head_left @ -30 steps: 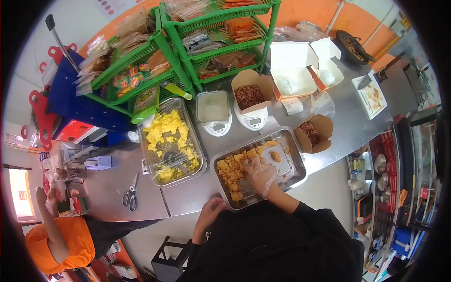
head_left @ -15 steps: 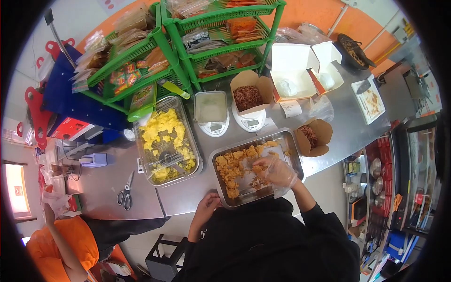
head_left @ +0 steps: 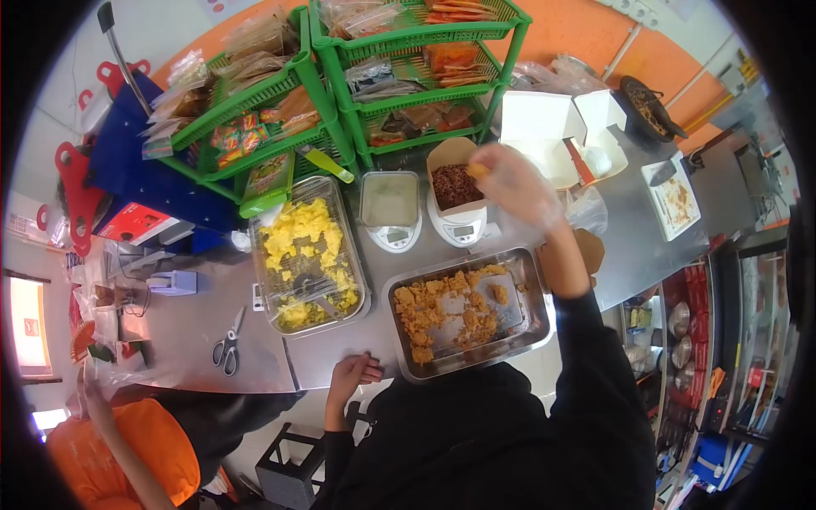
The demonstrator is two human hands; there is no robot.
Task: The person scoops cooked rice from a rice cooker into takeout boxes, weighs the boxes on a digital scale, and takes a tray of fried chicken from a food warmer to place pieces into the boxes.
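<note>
My right hand [head_left: 520, 189], in a clear plastic glove and slightly blurred, pinches a small piece of fried chicken [head_left: 478, 170]. It is over the right side of an open brown paper box of dark red rice [head_left: 455, 185], which sits on a white kitchen scale [head_left: 460, 231]. Below lies a metal tray [head_left: 537, 316] with several golden fried chicken pieces [head_left: 425, 297]. My left hand [head_left: 355, 374] is bare, its fingers loosely curled with nothing visible in them. It rests at the table's front edge, left of the tray.
A tray of scrambled egg [head_left: 308, 242], scissors [head_left: 228, 344] and a second scale with a metal container [head_left: 390, 200] are to the left. Behind stand green racks [head_left: 408, 102] of packets and open white boxes [head_left: 540, 127]. My right forearm partly covers another brown box [head_left: 589, 251]. A person in orange [head_left: 136, 442] is at left.
My right hand has risen from the chicken tray to the rice box, carrying a piece of chicken. My left hand has shifted slightly left and down along the table edge.
</note>
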